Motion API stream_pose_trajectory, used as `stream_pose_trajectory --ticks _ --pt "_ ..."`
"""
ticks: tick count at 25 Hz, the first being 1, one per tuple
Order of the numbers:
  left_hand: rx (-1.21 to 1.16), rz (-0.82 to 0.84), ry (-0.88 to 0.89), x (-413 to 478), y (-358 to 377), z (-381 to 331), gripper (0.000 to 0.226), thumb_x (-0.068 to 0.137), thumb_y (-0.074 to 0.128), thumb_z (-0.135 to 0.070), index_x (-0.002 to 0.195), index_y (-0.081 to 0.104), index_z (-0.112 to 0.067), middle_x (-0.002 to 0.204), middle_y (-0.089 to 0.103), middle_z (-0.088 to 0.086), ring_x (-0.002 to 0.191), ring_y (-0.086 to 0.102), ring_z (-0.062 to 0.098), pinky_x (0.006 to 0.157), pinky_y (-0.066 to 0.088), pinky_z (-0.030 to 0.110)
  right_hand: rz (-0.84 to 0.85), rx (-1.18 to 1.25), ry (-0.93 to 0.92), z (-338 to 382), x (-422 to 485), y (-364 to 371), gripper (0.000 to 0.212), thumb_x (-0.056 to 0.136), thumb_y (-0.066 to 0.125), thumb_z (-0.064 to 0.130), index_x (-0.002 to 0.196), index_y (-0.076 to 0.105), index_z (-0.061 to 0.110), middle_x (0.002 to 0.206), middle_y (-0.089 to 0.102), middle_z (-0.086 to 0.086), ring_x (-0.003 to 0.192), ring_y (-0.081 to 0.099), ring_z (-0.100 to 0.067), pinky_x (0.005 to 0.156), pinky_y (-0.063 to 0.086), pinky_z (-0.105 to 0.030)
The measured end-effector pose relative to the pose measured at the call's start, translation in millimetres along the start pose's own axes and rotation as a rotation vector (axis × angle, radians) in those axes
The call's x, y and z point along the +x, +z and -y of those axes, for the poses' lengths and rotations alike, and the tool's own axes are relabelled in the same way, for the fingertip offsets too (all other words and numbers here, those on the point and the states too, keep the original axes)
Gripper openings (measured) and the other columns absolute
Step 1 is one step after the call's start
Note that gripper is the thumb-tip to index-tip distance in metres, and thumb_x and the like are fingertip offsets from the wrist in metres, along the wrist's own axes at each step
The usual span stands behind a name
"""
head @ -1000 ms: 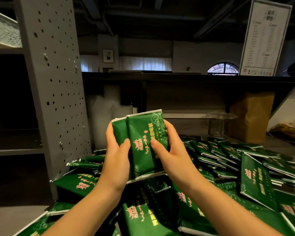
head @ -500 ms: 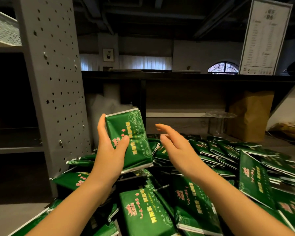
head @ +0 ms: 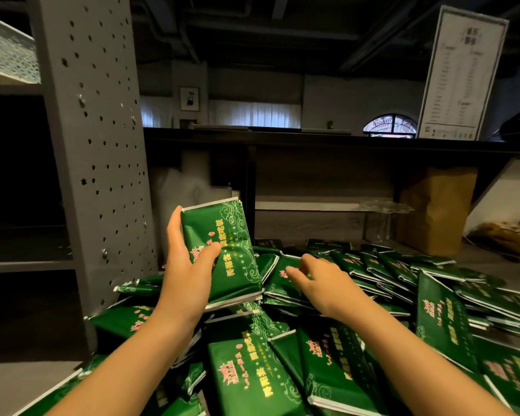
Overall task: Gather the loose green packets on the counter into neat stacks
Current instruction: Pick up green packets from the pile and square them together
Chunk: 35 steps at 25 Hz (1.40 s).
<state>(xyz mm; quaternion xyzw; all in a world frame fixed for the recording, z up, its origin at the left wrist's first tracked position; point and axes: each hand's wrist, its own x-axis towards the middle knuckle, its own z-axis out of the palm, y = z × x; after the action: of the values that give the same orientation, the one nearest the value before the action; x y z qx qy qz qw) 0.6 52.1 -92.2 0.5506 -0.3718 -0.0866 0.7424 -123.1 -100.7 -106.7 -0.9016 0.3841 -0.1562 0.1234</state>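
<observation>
My left hand (head: 186, 274) grips a small stack of green packets (head: 225, 250), held upright above the pile, thumb across the front. My right hand (head: 321, 283) reaches down to the right of that stack, fingers spread and slightly bent, over a loose green packet (head: 278, 283) lying in the pile; whether it touches the packet I cannot tell. Several more loose green packets (head: 252, 373) cover the counter below and to the right, some overlapping, one packet (head: 442, 319) standing on edge at the right.
A grey perforated post (head: 99, 145) stands close at the left of the pile. A dark shelf (head: 342, 139) runs across the back. A brown paper bag (head: 436, 208) and a clear glass stand (head: 382, 217) sit at the back right.
My right hand let go of the held stack and dropped toward the pile at the right. My left hand kept the stack and tilted it slightly left.
</observation>
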Motion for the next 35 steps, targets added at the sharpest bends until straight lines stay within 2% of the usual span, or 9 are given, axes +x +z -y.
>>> stream_pose_trajectory --ticks 4,8,11,13,16,18,25,28,35 --pt "0.017 0.013 0.005 -2.6 1.9 -0.3 0.067 0.096 0.047 -0.009 0.144 0.016 -0.043 0.136 0.044 -0.010 0.119 0.052 0.014 0.105 0.041 0.043 -0.021 0.072 0.010 -0.1 -2.3 -0.3 0.040 0.090 0.056 0.043 0.112 0.041 0.013 0.127 0.044 -0.013 0.104 0.051 -0.027 0.085 0.042 -0.033" --pt "0.040 0.030 0.014 -3.4 3.7 -1.4 0.070 0.096 0.048 -0.008 0.145 0.013 -0.045 0.119 0.046 -0.028 0.110 0.052 -0.001 0.101 0.042 0.033 -0.130 0.308 -0.021 2.6 -4.4 -13.5 0.079 0.086 0.067 0.018 0.149 0.019 0.019 0.148 0.024 -0.008 0.131 0.037 -0.024 0.096 0.033 -0.020" --pt "0.048 0.041 -0.007 -4.7 3.9 -2.6 0.069 0.096 0.048 -0.009 0.145 0.014 -0.044 0.103 0.041 -0.038 0.095 0.050 -0.014 0.083 0.042 0.016 -0.386 0.605 -0.126 4.7 -7.0 -19.1 0.064 0.085 0.058 -0.005 0.142 0.035 0.014 0.124 0.046 -0.002 0.119 0.049 -0.018 0.083 0.046 -0.016" --pt "0.028 0.035 -0.030 -4.4 3.3 -2.9 0.068 0.096 0.048 -0.012 0.146 0.014 -0.043 0.111 0.047 -0.030 0.103 0.054 -0.004 0.092 0.046 0.027 -0.520 0.903 -0.207 8.7 -11.2 -25.3 0.059 0.087 0.052 -0.009 0.138 0.043 0.019 0.115 0.056 0.006 0.107 0.058 -0.007 0.079 0.055 -0.019" --pt "0.002 0.032 -0.069 -4.4 3.0 -2.4 0.068 0.096 0.049 -0.014 0.146 0.013 -0.043 0.133 0.047 -0.012 0.118 0.052 0.014 0.104 0.041 0.042 -0.530 1.217 -0.253 22.3 -18.1 -29.9 0.055 0.088 0.052 -0.008 0.133 0.049 0.024 0.117 0.062 0.008 0.104 0.062 -0.006 0.087 0.055 -0.027" --pt "-0.005 0.049 -0.070 -6.0 4.7 -3.9 0.067 0.096 0.049 -0.014 0.147 0.015 -0.041 0.129 0.047 -0.016 0.117 0.050 0.010 0.102 0.039 0.033 -0.427 1.303 -0.270 34.2 -24.1 -26.6 0.055 0.088 0.052 -0.008 0.133 0.050 0.022 0.116 0.064 0.010 0.105 0.064 -0.010 0.090 0.054 -0.031" --pt "-0.115 0.085 -0.066 -13.1 12.6 -4.2 0.044 0.102 0.031 -0.025 0.140 0.026 -0.047 0.099 0.053 -0.034 0.078 0.060 -0.019 0.062 0.049 0.008 -0.293 1.155 -0.379 53.8 -38.5 -2.1 0.058 0.092 0.051 0.000 0.136 0.038 0.036 0.117 0.061 0.019 0.108 0.059 0.003 0.088 0.051 -0.020" --pt "-0.136 0.147 -0.070 -15.2 14.6 -1.3 0.044 0.100 0.034 -0.030 0.139 0.025 -0.048 0.118 0.058 -0.019 0.094 0.063 -0.008 0.073 0.053 0.017 -0.300 1.018 -0.382 58.1 -41.0 12.3 0.060 0.092 0.052 0.018 0.141 0.029 0.043 0.135 0.044 0.014 0.128 0.042 -0.003 0.109 0.038 -0.036" --pt "0.007 0.145 0.054 -13.9 16.3 6.4 0.068 0.094 0.050 -0.008 0.141 0.015 -0.042 0.123 0.050 -0.022 0.102 0.055 -0.014 0.082 0.045 0.006 -0.244 0.851 -0.489 58.5 -38.8 10.9 0.052 0.100 0.039 0.019 0.135 0.012 0.047 0.145 0.016 0.031 0.139 0.010 0.010 0.118 0.014 -0.025"
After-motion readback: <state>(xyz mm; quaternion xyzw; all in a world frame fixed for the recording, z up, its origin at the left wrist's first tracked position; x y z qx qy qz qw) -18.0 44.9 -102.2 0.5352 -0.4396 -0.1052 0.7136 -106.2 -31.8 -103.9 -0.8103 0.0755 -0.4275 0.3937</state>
